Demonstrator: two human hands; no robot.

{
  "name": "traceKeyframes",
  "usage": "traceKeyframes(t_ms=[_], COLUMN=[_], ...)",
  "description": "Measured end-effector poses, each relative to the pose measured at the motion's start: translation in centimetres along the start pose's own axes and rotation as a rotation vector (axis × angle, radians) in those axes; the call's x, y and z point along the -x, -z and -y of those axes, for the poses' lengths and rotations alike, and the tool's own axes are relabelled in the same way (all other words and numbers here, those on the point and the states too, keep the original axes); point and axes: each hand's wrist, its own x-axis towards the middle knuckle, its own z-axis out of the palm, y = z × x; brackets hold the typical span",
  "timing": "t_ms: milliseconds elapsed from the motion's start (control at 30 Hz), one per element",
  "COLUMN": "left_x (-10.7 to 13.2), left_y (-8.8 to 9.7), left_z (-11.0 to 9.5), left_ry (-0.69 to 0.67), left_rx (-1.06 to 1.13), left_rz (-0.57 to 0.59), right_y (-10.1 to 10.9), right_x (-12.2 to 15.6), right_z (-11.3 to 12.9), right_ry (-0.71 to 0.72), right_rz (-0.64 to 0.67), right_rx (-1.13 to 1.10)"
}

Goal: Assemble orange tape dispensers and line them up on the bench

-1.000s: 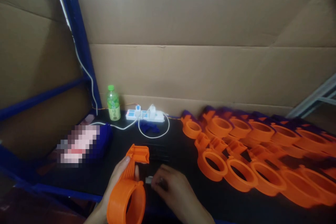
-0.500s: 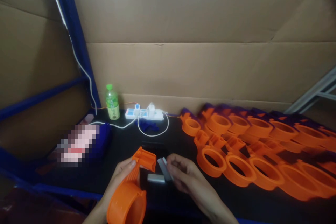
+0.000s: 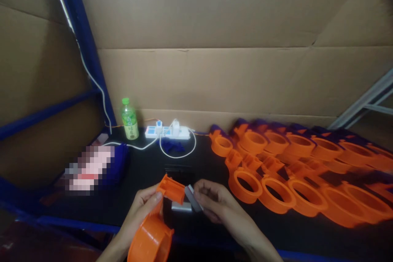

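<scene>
My left hand [image 3: 139, 212] is closed round an orange plastic ring part [image 3: 152, 234] with a boxy end [image 3: 171, 188], held tilted at the table's front edge. My right hand [image 3: 216, 204] pinches a small flat grey piece [image 3: 193, 197] right beside that boxy end. A second grey piece [image 3: 181, 206] lies on the black table [image 3: 147, 168] just below them.
Several orange ring parts [image 3: 278, 172] cover the right half of the table. At the back stand a green bottle [image 3: 129, 119] and a white power strip [image 3: 167, 132] with a looped white cable. A blurred pink pack [image 3: 90, 168] lies left. Cardboard walls rise behind.
My right hand picked a grey piece off the table and brought it up to the boxy end of the orange part. The left hand tilted the part toward it.
</scene>
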Motion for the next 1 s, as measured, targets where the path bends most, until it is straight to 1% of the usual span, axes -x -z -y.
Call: traceKeyframes(t_ms=[133,267,467,533,633,700,833,933,1000], left_x=[0.1,0.5,0.8,0.9,1.0,1.1,0.8,0.6,0.5], left_y=[0.2,-0.1,-1.2,-1.5,-1.8,-1.7,-1.3,-1.2,-1.3], left_z=[0.1,-0.2,-1.6,-2.1,-2.4,-2.2,-1.2,-0.6,-0.5], left_ry=[-0.007,0.015,-0.010,-0.025,-0.009,0.005,0.018,0.022,0.010], left_rx=[-0.063,-0.129,-0.206,-0.218,-0.225,-0.220,-0.234,-0.255,-0.259], left_rz=[0.036,0.029,0.033,0.036,0.054,0.063,0.101,0.150,0.158], right_y=[0.1,0.3,0.7,0.8,0.7,0.7,0.4,0.1,0.0], right_x=[0.4,0.9,0.7,0.8,1.0,1.1,1.0,0.6,0.4], right_z=[0.6,1.2,1.1,1.0,1.1,1.1,1.1,0.9,0.7], right_ry=[0.040,0.114,0.087,0.085,0.081,0.079,0.078,0.081,0.084], right_rz=[0.026,0.017,0.042,0.037,0.019,0.006,-0.010,0.001,0.003], right_rx=[0.094,0.222,0.311,0.320,0.337,0.350,0.387,0.403,0.408])
